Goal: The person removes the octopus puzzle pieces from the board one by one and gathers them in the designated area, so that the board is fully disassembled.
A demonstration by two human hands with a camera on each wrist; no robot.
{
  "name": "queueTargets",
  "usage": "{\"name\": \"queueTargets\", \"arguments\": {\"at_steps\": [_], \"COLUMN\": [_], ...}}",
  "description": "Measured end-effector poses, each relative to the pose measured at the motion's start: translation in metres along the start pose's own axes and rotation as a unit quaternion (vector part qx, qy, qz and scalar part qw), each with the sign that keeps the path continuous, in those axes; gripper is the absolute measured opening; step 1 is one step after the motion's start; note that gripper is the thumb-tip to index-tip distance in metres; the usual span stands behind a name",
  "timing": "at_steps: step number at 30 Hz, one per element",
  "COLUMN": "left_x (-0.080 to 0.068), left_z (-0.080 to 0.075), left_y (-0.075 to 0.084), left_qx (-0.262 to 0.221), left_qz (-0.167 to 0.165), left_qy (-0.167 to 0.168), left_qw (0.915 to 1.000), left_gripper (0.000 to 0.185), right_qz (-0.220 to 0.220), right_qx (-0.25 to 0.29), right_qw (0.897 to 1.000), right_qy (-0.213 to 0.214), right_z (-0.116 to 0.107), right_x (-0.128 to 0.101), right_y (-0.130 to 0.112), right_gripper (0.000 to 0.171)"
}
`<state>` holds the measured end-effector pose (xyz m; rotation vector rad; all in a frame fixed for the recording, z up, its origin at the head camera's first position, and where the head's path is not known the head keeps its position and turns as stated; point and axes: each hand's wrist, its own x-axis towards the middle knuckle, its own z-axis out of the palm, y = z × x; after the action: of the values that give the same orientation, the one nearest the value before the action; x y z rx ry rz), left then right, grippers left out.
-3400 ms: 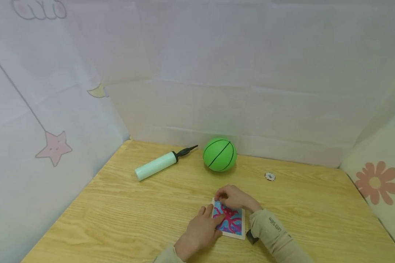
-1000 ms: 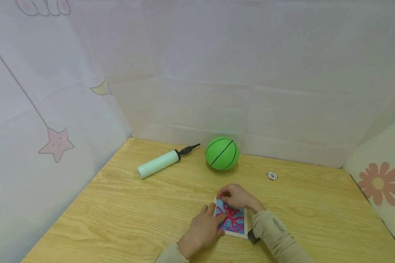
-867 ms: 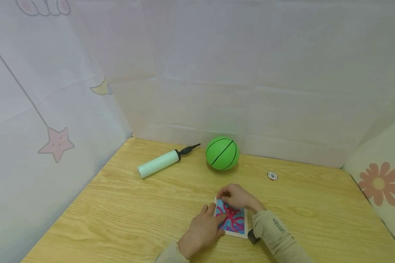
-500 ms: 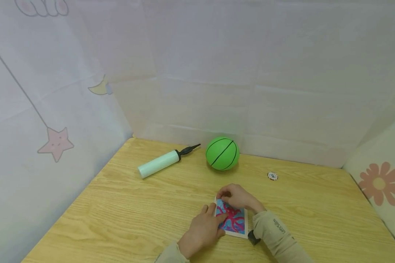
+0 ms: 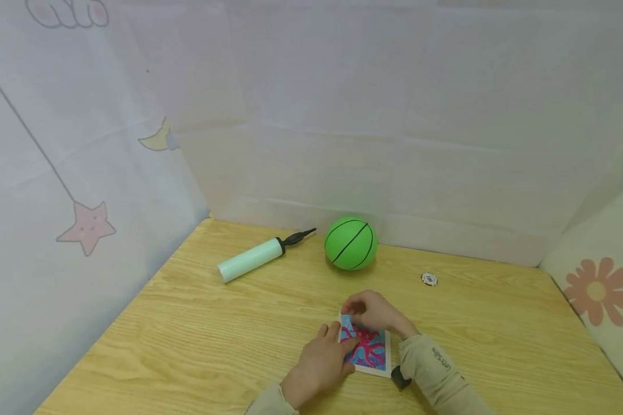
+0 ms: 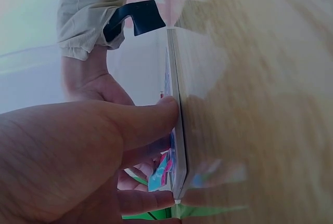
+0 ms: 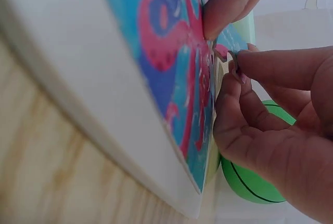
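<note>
A flat picture puzzle [image 5: 366,347] with a pink octopus on blue lies on the table inside a pale border. My left hand [image 5: 318,358] rests at its left side, index finger stretched across the picture; in the left wrist view the thumb [image 6: 151,117] presses the board's edge. At the far left corner, my right hand [image 5: 375,311] bends over the puzzle. Its thumb and fingertips pinch a small blue-and-pink puzzle piece [image 7: 234,38], tilted up from the picture in the right wrist view. The same raised piece [image 6: 158,177] shows beyond the left thumb.
Behind the hands sits a green ball [image 5: 351,243] with black lines. A pale mint hand pump [image 5: 251,259] with a black nozzle lies to its left. A round white chip [image 5: 429,279] lies to the right. White printed sheets [image 5: 311,144] wall the wooden table [image 5: 197,340].
The head view has shifted slightly since the oldest frame. Both hands keep almost the same place on the puzzle, with the right fingers still at its far left corner.
</note>
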<state>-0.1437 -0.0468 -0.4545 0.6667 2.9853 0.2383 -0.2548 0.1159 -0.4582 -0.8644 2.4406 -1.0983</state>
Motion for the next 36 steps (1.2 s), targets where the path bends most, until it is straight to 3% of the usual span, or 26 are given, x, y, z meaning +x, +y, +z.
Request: {"name": "queueTargets", "arguments": {"at_steps": [27, 36], "left_x": [0.002, 0.002], "left_z": [0.001, 0.0], "left_y": [0.0, 0.001], "left_qx": [-0.008, -0.009], "left_qz": [-0.004, -0.006], "left_qy": [-0.017, -0.013], "left_qw": [0.9998, 0.9999], "left_gripper": [0.048, 0.049], "right_qz": [0.017, 0.023], "right_qx": [0.143, 0.119], "right_qw": [0.99, 0.993], "right_qy": [-0.013, -0.003], "right_z": [-0.023, -0.037], "right_x": [-0.015, -0.027], "right_y": [0.006, 0.014], "right_gripper": [0.021, 0.021]}}
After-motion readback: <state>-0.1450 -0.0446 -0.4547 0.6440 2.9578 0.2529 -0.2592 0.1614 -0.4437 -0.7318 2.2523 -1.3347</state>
